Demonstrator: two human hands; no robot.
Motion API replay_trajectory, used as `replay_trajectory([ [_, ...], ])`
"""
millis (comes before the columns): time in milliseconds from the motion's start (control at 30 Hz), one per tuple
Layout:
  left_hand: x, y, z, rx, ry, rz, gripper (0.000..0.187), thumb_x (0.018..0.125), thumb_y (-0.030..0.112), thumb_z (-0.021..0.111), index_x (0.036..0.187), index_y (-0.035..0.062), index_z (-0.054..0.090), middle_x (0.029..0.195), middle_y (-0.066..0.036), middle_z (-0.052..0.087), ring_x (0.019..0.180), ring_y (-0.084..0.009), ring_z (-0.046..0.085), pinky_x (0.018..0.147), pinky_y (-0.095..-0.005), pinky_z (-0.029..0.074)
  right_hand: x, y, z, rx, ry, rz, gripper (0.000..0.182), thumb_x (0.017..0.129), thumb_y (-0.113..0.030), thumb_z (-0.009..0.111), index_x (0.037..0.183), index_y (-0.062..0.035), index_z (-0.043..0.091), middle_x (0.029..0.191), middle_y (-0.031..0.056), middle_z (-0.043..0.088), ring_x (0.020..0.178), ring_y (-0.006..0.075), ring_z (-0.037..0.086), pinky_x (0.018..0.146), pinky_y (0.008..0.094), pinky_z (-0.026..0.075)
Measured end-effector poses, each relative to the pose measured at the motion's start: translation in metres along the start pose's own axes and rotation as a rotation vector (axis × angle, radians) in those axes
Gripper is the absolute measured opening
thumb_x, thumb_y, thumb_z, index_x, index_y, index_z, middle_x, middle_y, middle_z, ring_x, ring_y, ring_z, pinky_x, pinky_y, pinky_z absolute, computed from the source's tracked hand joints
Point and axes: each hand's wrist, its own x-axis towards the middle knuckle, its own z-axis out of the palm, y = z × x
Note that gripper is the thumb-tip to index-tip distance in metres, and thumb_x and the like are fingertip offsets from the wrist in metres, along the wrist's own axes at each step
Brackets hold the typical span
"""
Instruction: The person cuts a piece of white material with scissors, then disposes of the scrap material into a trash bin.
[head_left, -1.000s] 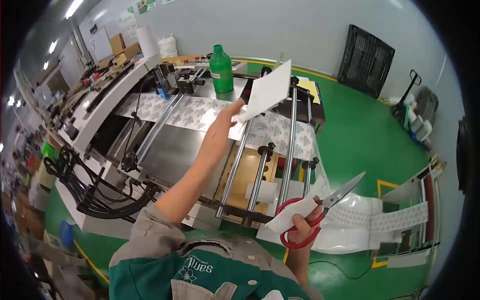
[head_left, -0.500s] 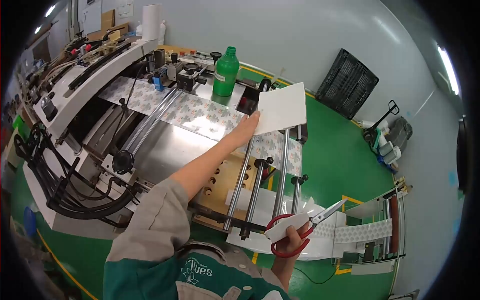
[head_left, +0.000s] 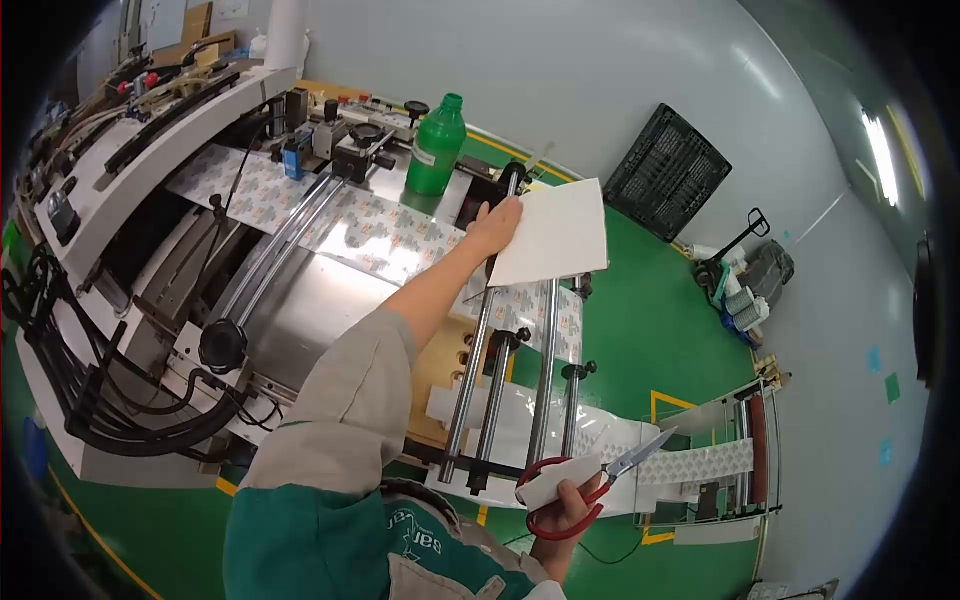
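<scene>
Above the machine's rollers, my left hand [head_left: 495,228] is closed on the left edge of a square white sheet [head_left: 553,232], which hides some of the fingers. Low in front of my body, my right hand [head_left: 563,510] grips red-handled scissors [head_left: 612,476] with blades pointing up and to the right. A small white piece [head_left: 560,482] is also pinned under that thumb. Below my left arm runs a patterned printed web [head_left: 370,232]. Behind it a green bottle [head_left: 436,148] stands upright on the machine.
Metal rollers [head_left: 548,370] with black knobs cross the machine's end. Black cables [head_left: 120,420] hang at the left. A second roller unit [head_left: 755,450] stands on the green floor at right. A black pallet [head_left: 668,172] leans on the wall near a pallet jack [head_left: 735,250].
The view has shifted, so the machine sits farther left. My left hand has tilted the white sheet slightly, still gripping it. My right hand keeps the scissors and small white piece.
</scene>
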Motion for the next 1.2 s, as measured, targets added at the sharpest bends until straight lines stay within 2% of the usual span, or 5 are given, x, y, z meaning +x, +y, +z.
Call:
replay_trajectory([
  [67,0.0,-0.005,0.004,-0.01,-0.005,-0.047,0.06,0.089,0.053,0.022,0.138,0.0196,0.028,0.146,-0.001,0.026,0.132,-0.0473,0.014,0.105,-0.0566,0.014,0.0,0.003,-0.006,-0.015,-0.035,0.025,0.054,0.066,-0.008,0.056,0.117,-0.0062,0.037,0.096,0.012,0.051,0.086,0.0245,0.056,0.076,0.0378,0.051],
  [200,-0.033,0.016,-0.021,0.166,0.012,0.04,0.05,0.096,0.036,0.028,0.134,0.0055,0.037,0.141,-0.015,0.033,0.132,-0.0314,0.027,0.107,-0.0471,0.017,-0.001,0.001,-0.001,-0.03,-0.069,0.047,0.058,0.066,-0.009,0.058,0.12,-0.0072,0.036,0.098,0.0113,0.052,0.088,0.0248,0.056,0.078,0.0383,0.049],
  [300,-0.053,0.024,-0.049,0.128,0.059,0.192,0.043,0.088,0.034,0.05,0.119,0.0063,0.056,0.128,-0.023,0.046,0.113,-0.0339,0.05,0.095,-0.0371,0.038,0.005,0.007,-0.003,-0.049,-0.101,0.025,0.063,0.066,-0.008,0.06,0.123,-0.0077,0.034,0.1,0.0117,0.052,0.091,0.0249,0.056,0.081,0.0395,0.048],
  [733,-0.077,0.064,-0.055,-0.397,0.112,-0.316,0.075,0.067,0.027,0.076,0.126,-0.0035,0.043,0.091,-0.014,0.059,0.072,-0.0177,0.056,0.058,-0.0293,0.046,0.004,0.005,0.016,-0.05,-0.128,0.009,0.042,0.068,-0.009,0.059,0.107,-0.0065,0.045,0.094,0.0109,0.057,0.087,0.0245,0.058,0.08,0.0396,0.049],
  [1200,-0.076,0.096,-0.073,-0.137,0.1,-0.124,0.071,0.06,0.023,0.069,0.122,-0.0011,0.046,0.111,-0.023,0.057,0.103,-0.033,0.057,0.089,-0.0356,0.045,0.008,0.004,0.012,-0.086,-0.149,0.049,0.043,0.068,-0.009,0.06,0.109,-0.0057,0.046,0.094,0.0112,0.059,0.085,0.024,0.059,0.079,0.0386,0.048],
])
